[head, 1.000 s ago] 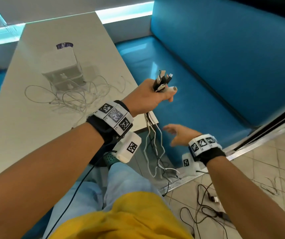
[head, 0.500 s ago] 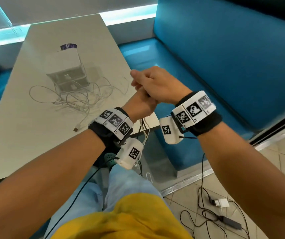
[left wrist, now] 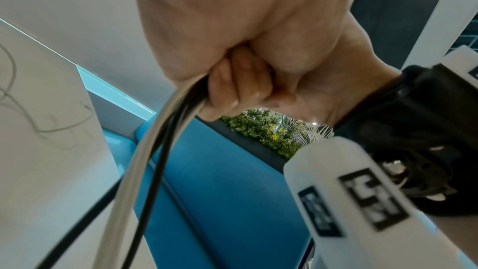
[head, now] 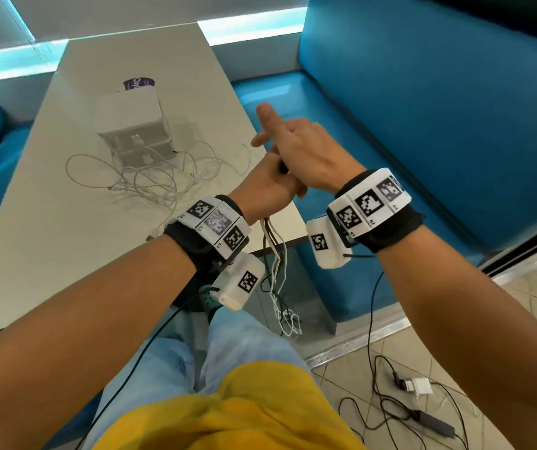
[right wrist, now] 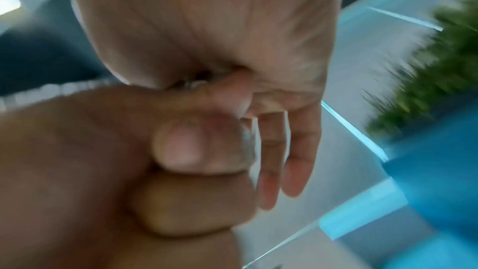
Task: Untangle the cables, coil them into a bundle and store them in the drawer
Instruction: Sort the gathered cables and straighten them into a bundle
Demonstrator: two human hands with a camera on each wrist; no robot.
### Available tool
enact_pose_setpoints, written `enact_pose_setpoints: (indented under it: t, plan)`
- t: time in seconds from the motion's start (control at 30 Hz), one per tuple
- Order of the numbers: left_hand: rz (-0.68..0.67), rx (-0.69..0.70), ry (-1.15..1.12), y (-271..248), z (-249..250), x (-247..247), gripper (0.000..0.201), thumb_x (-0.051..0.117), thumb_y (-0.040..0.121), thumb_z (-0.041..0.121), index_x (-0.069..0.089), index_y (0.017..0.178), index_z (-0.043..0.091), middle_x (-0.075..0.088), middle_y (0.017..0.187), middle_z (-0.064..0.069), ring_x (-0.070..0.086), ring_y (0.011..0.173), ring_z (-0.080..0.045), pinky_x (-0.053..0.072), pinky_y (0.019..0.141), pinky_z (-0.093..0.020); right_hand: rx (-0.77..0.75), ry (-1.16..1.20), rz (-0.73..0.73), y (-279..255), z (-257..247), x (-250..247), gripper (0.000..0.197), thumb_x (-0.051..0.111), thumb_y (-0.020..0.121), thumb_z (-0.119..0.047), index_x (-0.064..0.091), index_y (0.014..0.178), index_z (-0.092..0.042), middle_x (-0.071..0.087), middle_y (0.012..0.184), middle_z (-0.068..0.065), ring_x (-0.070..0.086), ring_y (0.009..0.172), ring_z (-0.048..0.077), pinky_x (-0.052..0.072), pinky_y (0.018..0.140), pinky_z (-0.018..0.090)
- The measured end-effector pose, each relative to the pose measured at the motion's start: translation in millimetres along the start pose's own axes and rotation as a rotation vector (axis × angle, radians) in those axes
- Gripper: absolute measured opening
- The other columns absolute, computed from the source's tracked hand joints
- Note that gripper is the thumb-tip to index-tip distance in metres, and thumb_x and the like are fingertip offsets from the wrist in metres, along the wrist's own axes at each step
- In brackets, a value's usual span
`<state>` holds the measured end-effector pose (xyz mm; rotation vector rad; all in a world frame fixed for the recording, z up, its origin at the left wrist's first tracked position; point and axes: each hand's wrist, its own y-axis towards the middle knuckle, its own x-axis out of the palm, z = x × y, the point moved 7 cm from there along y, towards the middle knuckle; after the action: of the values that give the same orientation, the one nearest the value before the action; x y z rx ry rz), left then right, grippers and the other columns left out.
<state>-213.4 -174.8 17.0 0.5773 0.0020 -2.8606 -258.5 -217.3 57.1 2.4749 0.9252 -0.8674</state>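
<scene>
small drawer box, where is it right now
In the head view the small drawer box stands on the table, upper left of both hands, with loose white cables lying just in front of it.

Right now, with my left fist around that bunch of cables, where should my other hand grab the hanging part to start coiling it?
Probably just beneath the left hand, where the cables leave the fist as one tight, straight bunch. Further down they splay and knot together. Bring the right hand in from the sofa side, since the table edge sits close on the other.
</scene>
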Motion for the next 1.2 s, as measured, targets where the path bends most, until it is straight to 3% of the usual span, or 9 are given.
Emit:
enact_pose_setpoints:
  t: [0.17,0.27,0.4,0.5,0.63,0.73,0.87,1.07,1.2]
  plan:
    - [0.141,-0.12,-0.303,4,-8,-8,0.049,0.05,0.099,0.028,0.054,0.05,0.023,0.04,0.038,0.012,0.03,0.034,-0.003,0.024,0.04,-0.019,0.204,0.741,-0.068,-1,31,26,0.07,0.013,0.089,-0.073,0.055,0.13,-0.034,0.064,0.118,0.005,0.063,0.095,0.02,0.055,0.077,0.041]
    - [0.296,-0.222,-0.503,0,-21,-17,0.051,0.051,0.097,0.04,0.04,0.051,0.021,0.035,0.037,0.011,0.03,0.03,-0.004,0.024,0.037,-0.014,0.317,0.841,-0.196,-11,54,73,0.086,0.015,0.082,-0.081,0.061,0.121,-0.02,0.067,0.09,0.012,0.06,0.07,0.028,0.053,0.06,0.038]
    - [0.289,-0.245,-0.592,3,-38,-29,0.054,0.047,0.097,0.047,0.028,0.054,0.02,0.023,0.044,0.006,0.017,0.035,-0.009,0.014,0.038,-0.019,0.287,0.545,-0.228,-28,92,98,0.076,0.013,0.094,-0.068,0.065,0.104,-0.012,0.039,0.045,0.002,0.035,0.038,0.014,0.031,0.041,0.021]
    - [0.297,-0.285,-0.609,0,-52,-48,0.055,0.047,0.095,0.052,0.028,0.054,0.021,0.02,0.047,0.004,0.017,0.036,-0.01,0.012,0.04,-0.021,0.333,0.366,-0.231,-44,130,100,0.051,0.029,0.103,-0.039,0.063,0.085,-0.005,0.036,0.047,-0.004,0.031,0.042,0.018,0.029,0.042,0.023]
    - [0.335,-0.322,-0.616,-12,-80,-59,0.055,0.047,0.095,0.051,0.03,0.053,0.02,0.022,0.046,0.005,0.018,0.036,-0.009,0.014,0.037,-0.021,0.364,0.066,-0.287,-46,150,102,0.044,0.032,0.1,-0.033,0.055,0.069,-0.013,0.045,0.056,0.0,0.039,0.044,0.013,0.031,0.044,0.024]
    - [0.401,-0.326,-0.626,-22,-96,-79,0.052,0.049,0.096,0.048,0.033,0.055,0.019,0.027,0.043,0.008,0.019,0.035,-0.007,0.013,0.037,-0.021,0.304,-0.081,-0.351,-44,142,110,0.042,0.035,0.1,-0.034,0.057,0.073,-0.01,0.061,0.066,0.004,0.055,0.054,0.018,0.04,0.054,0.025]
    - [0.506,-0.382,-0.611,-47,-126,-122,0.049,0.051,0.096,0.045,0.036,0.057,0.019,0.026,0.041,0.009,0.018,0.035,-0.006,0.013,0.036,-0.021,0.188,0.055,-0.403,-17,90,122,0.029,0.044,0.098,-0.027,0.067,0.088,-0.012,0.072,0.088,0.007,0.065,0.08,0.021,0.049,0.072,0.028]
    - [0.654,-0.436,-0.638,-88,-160,-168,0.049,0.058,0.094,0.039,0.039,0.054,0.018,0.023,0.04,0.008,0.017,0.035,-0.008,0.011,0.04,-0.021,0.055,0.137,-0.341,50,24,137,0.023,0.047,0.098,-0.015,0.065,0.105,-0.002,0.069,0.098,0.015,0.062,0.079,0.018,0.045,0.055,0.01]
    - [0.725,-0.464,-0.692,-109,-181,-188,0.048,0.057,0.094,0.037,0.039,0.054,0.017,0.023,0.041,0.008,0.017,0.035,-0.008,0.011,0.039,-0.02,-0.014,-0.078,-0.308,88,7,160,0.023,0.059,0.091,-0.018,0.062,0.114,-0.015,0.066,0.11,0.01,0.062,0.088,0.02,0.049,0.077,0.027]
